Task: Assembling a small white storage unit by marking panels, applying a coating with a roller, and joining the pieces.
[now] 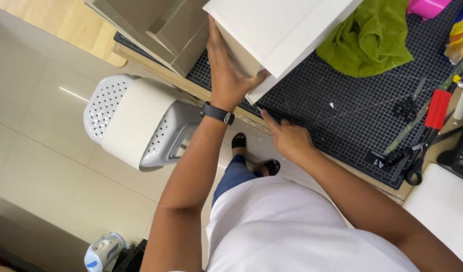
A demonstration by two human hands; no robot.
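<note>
White foam board (276,30), flat, plain, long axis running diag. toward lower left; left hand (226,75) clamped on its edge, right hand (288,137) w/ fingers loosely apart on cutting mat (342,116).

Left hand (226,75) on white board (271,30)

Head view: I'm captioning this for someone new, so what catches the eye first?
The left hand grips the edge of a big white board on the black gridded cutting mat, top centre. The right hand rests at the mat's near edge. A green towel lies crumpled at upper right.
</note>
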